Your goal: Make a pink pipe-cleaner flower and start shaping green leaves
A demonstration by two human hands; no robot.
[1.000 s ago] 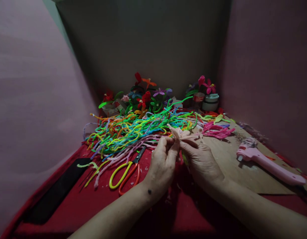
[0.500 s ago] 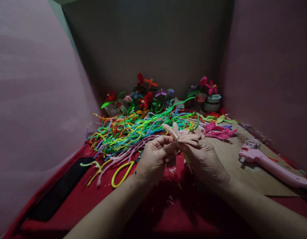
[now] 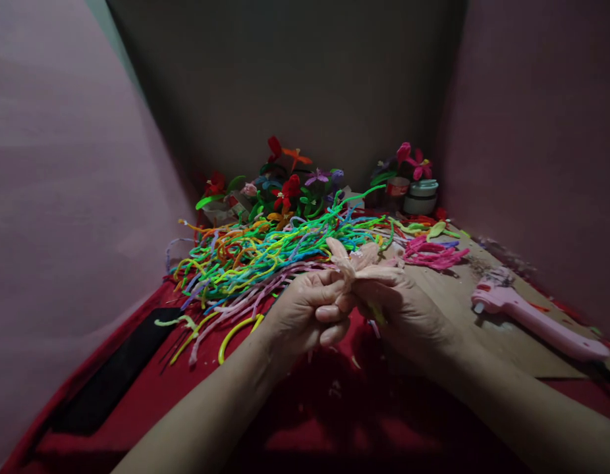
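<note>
A pale pink pipe-cleaner flower (image 3: pixel 367 268) is held up in front of me, its petals spread upward and to the right. My left hand (image 3: pixel 312 308) pinches the flower's base from the left, fingers curled. From the other side my right hand (image 3: pixel 408 316) grips the same base, with a petal lying over its fingers. A bit of yellow-green shows below the right fingers; the rest of the stem is hidden by the hands. Just beyond them spreads a big pile of colourful pipe cleaners (image 3: pixel 270 253). Yellow-handled scissors (image 3: pixel 230 339) lie partly behind my left wrist.
A pink hot glue gun (image 3: pixel 542 319) lies on a brown board (image 3: pixel 448 299) at right. Magenta pipe cleaners (image 3: pixel 433 253) rest on the board. Finished flowers (image 3: pixel 288 191) and a lidded jar (image 3: pixel 420 197) stand at the back. A black strip (image 3: pixel 117 375) lies on the red cloth (image 3: pixel 151 421).
The flower has turned slightly in my fingers, and its petals sit at a different angle. Both hands stay closed on its base. The whole view has shifted slightly.
</note>
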